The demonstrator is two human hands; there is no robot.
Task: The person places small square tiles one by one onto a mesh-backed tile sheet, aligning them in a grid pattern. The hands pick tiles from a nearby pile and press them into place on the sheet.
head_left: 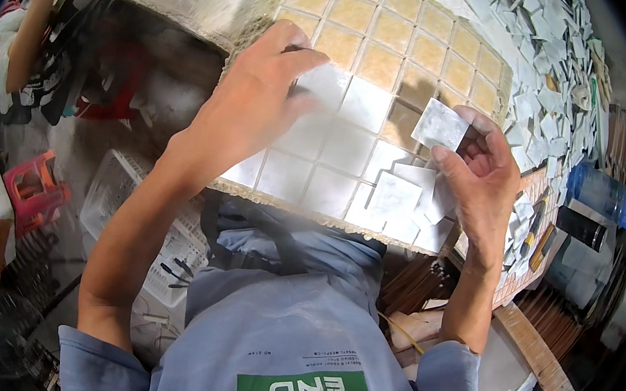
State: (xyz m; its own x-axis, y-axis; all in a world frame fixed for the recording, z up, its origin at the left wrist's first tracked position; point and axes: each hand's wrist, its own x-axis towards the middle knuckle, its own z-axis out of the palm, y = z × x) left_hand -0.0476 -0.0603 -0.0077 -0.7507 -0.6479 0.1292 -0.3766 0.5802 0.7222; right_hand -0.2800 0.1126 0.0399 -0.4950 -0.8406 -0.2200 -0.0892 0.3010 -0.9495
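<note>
Head view, clock taken from view centre: right hand [482, 168] at 2 o'clock grasps a white square tile [439, 125] between thumb and fingers, held tilted over the 3 o'clock side of the grid board [349, 10]. Left hand [252, 84] at 11 o'clock is partly blurred, its thumb and forefinger apart over the laid white tiles [362, 104]; cannot tell whether they grip one. Board shows yellowish cells toward 12, white tiles toward 6, loose overlapping tiles [395, 197] at its 5 o'clock; tile heap [557, 53] lies at 2, blue bottle [599, 195] at 3.
</note>
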